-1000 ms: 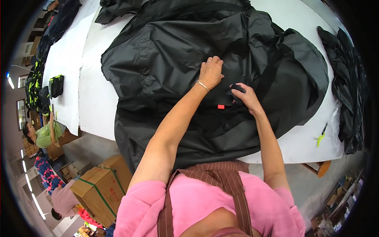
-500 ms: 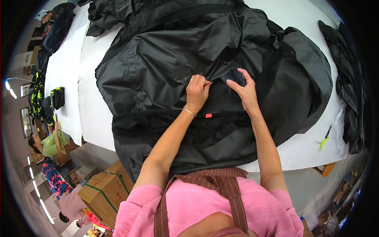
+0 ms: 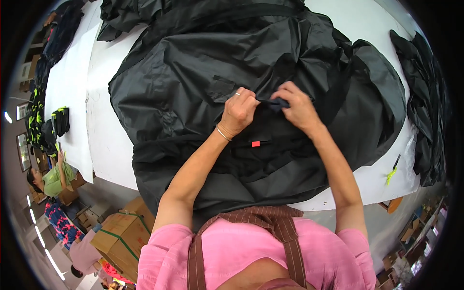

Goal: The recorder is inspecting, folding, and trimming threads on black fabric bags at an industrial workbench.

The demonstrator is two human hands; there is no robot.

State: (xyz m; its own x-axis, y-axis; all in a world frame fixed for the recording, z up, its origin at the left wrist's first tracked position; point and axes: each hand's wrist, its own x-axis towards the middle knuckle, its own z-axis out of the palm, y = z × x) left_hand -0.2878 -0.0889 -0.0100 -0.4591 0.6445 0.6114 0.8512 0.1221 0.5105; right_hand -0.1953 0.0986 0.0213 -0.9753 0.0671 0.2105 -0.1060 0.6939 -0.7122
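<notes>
A large black garment-like piece of thin, shiny fabric (image 3: 193, 63) lies crumpled over the white table in front of me. My left hand (image 3: 239, 112) is closed, thumb and fingers pinching part of the black fabric near its middle. Close by on the right, my right hand (image 3: 297, 107) is closed round a bunched dark navy cloth (image 3: 278, 102), and a short dark strip stretches between the two hands. A small black flap (image 3: 222, 89) sticks up beside my left hand. Below the hands, a small red tag (image 3: 255, 144) shows on the fabric.
More black fabric (image 3: 425, 111) hangs over the table's right side, near a yellow-green handled tool (image 3: 392, 175). At the left are the white tabletop (image 3: 104, 121), a black-and-lime bundle (image 3: 60, 121), a cardboard box (image 3: 121, 237) and a person in green (image 3: 58, 181).
My right hand has turned and its fingers have closed over the navy cloth. A small flap now shows beside my left hand. The whole view has shifted slightly.
</notes>
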